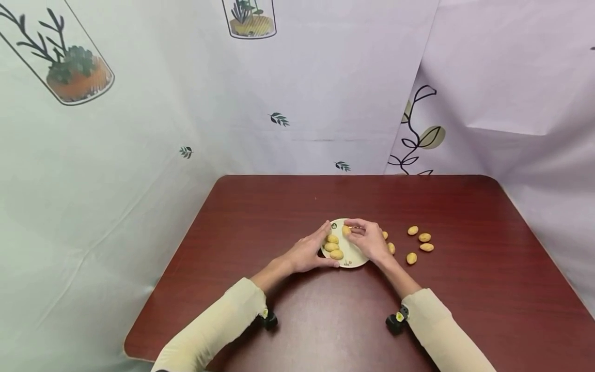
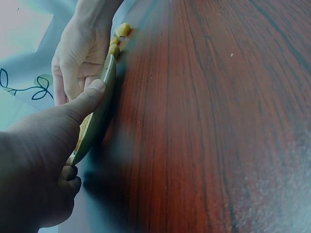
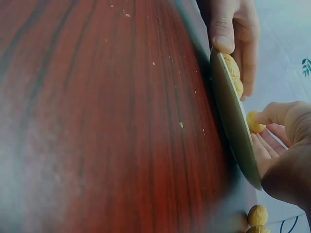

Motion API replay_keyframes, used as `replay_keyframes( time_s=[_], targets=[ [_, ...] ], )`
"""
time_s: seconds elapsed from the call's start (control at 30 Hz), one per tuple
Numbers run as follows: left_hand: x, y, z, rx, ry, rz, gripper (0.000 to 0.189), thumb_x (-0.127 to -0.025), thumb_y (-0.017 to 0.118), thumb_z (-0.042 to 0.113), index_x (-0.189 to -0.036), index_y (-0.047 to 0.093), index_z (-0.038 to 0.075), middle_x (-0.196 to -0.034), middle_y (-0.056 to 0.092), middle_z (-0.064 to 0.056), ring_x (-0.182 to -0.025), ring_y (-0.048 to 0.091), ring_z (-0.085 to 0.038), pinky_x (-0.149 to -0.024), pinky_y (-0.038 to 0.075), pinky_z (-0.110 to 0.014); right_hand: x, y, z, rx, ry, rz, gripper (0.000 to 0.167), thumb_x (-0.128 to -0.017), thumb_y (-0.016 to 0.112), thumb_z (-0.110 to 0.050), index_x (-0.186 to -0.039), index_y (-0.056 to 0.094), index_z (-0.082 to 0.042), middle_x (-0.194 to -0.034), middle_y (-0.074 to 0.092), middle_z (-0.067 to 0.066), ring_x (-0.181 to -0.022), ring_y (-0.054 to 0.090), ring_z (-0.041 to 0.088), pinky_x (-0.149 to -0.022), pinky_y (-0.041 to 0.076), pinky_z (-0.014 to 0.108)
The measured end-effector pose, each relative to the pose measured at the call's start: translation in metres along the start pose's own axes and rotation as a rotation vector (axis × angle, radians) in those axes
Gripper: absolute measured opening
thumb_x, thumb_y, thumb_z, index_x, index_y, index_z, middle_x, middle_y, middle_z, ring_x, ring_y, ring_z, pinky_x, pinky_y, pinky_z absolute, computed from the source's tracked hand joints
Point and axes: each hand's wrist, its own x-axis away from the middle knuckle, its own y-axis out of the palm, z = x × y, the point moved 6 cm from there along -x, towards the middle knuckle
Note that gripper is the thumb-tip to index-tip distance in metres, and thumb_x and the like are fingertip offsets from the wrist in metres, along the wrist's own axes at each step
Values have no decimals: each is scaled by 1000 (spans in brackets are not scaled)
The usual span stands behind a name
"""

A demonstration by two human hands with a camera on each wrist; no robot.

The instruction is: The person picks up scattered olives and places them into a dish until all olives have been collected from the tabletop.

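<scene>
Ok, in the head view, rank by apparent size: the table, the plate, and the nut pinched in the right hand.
1. Table, by far the largest.
2. Plate, partly hidden by both hands.
3. Nut pinched by the right hand, clearly smallest.

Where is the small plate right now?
In the head view, the small plate sits mid-table between both hands: left hand holds its near-left rim, right hand pinches a peanut above it.

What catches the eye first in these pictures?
Two hands meet over a small plate at the middle of a dark red table. The left hand grips its rim; the right hand pinches a yellow nut above it. More nuts lie loose to the right.
</scene>
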Motion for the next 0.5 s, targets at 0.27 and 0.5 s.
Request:
replay_keyframes(
  time_s=[0.27, 0.5],
  targets=[
    [0, -1, 1, -15, -3, 5, 113, -93, 76, 61, -171, 15, 7, -178, 10, -10, -159, 25, -24, -123, 32, -51, -3, 5, -3, 63, 1, 6, 33, -94, 75, 4, -127, 73, 7, -125, 73, 25, -117, 71, 39, -95, 59, 39],
    [1, 0, 2, -23, -1, 8, 113, -93, 76, 60, -171, 15, 6, -178, 11, -10, -159, 25, -23, -122, 33, -53, -4, 9, -3, 52, -14, -8, 32, -94, 76, 6, -126, 73, 8, -120, 75, 25, -115, 73, 39, -94, 59, 43]
  ],
)
